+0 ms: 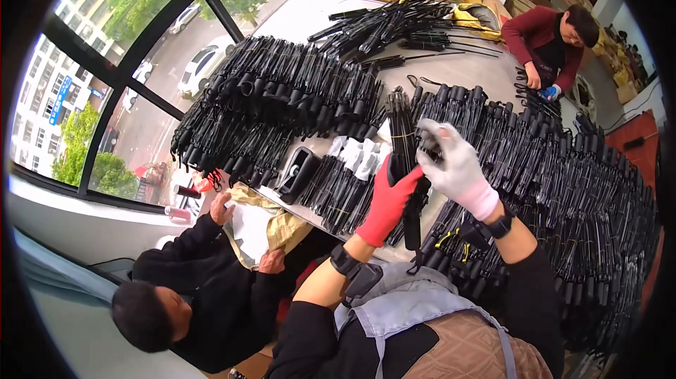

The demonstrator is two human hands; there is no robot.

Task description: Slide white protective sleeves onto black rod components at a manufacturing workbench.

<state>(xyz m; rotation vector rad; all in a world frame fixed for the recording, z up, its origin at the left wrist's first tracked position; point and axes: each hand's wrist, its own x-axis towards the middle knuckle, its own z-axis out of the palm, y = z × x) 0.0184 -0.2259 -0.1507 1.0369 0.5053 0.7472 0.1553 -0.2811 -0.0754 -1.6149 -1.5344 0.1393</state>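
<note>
My left hand (387, 203), in a red glove, is wrapped round a bundle of black folding umbrella frames (401, 120). The bundle stands on end over the table, with a thin yellowish band around its shafts and a black handle hanging below. Close beside it on the right is my right hand (459, 171), in a white glove. Its fingers are curved and apart, and the thumb is near the red glove; nothing shows between them. Just left of the bundle lie more banded umbrella frames (341, 185), some with white wrapping (355, 157) on them.
Stacked umbrella frames (282, 90) fill the table's left side, and rows of them (549, 196) cover the right. A loose heap (394, 27) lies at the back. A black open case (301, 175) sits near the edge. One co-worker (183, 294) handles a sack (285, 231); another (556, 48) works far right.
</note>
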